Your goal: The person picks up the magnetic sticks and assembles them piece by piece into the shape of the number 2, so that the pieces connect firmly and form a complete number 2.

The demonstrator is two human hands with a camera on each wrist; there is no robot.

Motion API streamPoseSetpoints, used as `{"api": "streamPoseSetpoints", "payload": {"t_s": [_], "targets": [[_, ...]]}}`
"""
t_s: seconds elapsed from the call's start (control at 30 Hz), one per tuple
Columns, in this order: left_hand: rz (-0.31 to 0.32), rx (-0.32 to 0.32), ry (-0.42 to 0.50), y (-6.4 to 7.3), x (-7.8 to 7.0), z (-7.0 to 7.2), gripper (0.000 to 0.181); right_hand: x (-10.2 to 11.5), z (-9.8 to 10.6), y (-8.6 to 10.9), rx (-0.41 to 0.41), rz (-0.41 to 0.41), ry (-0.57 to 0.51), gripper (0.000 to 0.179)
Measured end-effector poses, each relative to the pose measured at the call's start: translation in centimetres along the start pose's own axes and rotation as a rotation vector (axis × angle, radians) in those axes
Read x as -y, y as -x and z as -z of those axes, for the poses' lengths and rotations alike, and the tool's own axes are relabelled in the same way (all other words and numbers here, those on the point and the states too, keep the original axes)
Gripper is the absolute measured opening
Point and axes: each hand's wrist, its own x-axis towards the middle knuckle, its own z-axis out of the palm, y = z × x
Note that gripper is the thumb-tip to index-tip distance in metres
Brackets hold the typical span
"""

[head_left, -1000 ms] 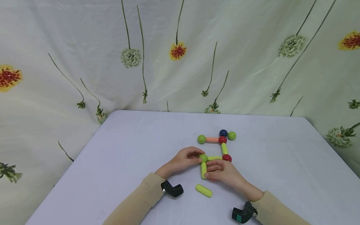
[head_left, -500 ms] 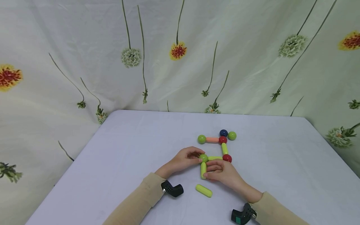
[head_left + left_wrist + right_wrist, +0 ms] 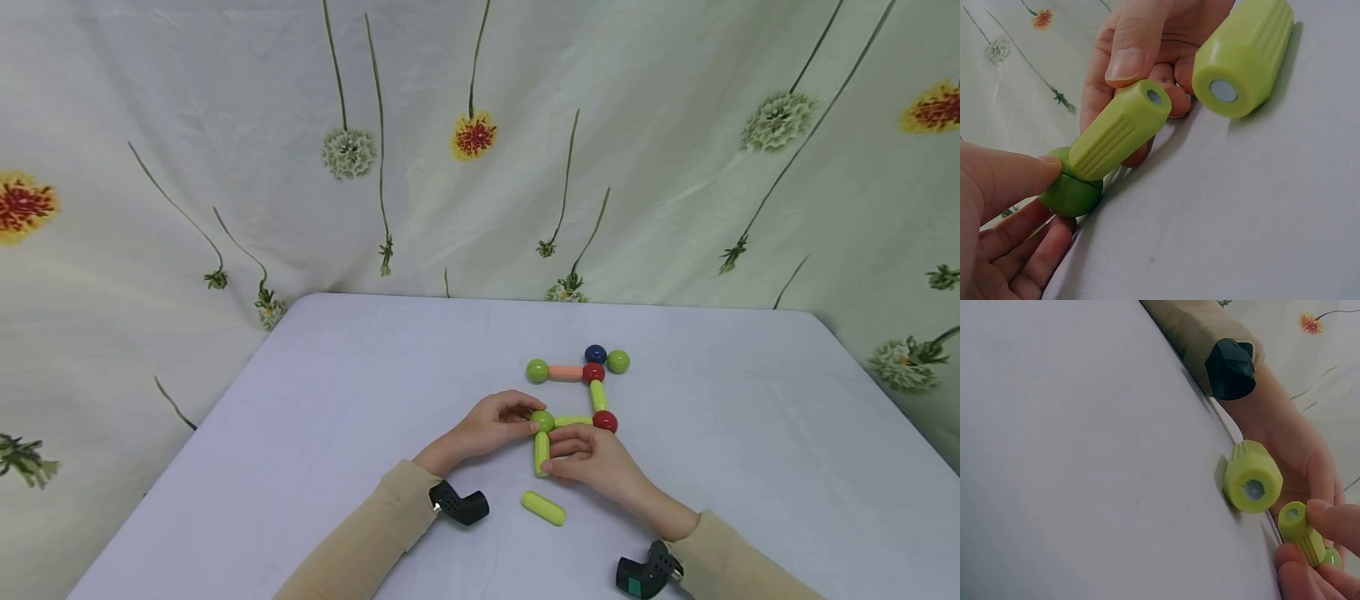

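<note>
L hand (image 3: 491,427) pinches a green ball (image 3: 542,422) (1 of 3), which touches a yellow-grn rod (image 3: 542,455) (1 of 4) pinched by R hand (image 3: 600,462); a loose rod (image 3: 543,508) lies nearer the person. Further right are 1 orange rod (image 3: 566,372), 2 red balls (image 3: 594,372), 1 blue ball (image 3: 596,355), w/ far table edge (image 3: 480,303) well apart behind. Only wrist views show grey discs (image 3: 1223,91) in rod ends.
</note>
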Motion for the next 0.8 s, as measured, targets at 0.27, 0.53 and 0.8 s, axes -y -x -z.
{"api": "streamPoseSetpoints", "payload": {"t_s": [0.27,0.53,0.8], "targets": [[0.004,-0.001,0.001,-0.05,-0.03,-0.01,0.028,-0.04,0.09,-0.04,0.005,0.005,0.019,0.049],[0.002,0.014,-0.002,0.03,-0.27,0.12,0.03,-0.08,0.07,-0.08,0.002,0.005,0.016,0.049],[0.002,0.016,-0.001,0.07,-0.29,0.1,0.03,-0.01,0.16,-0.09,0.011,-0.005,0.008,0.049]]}}
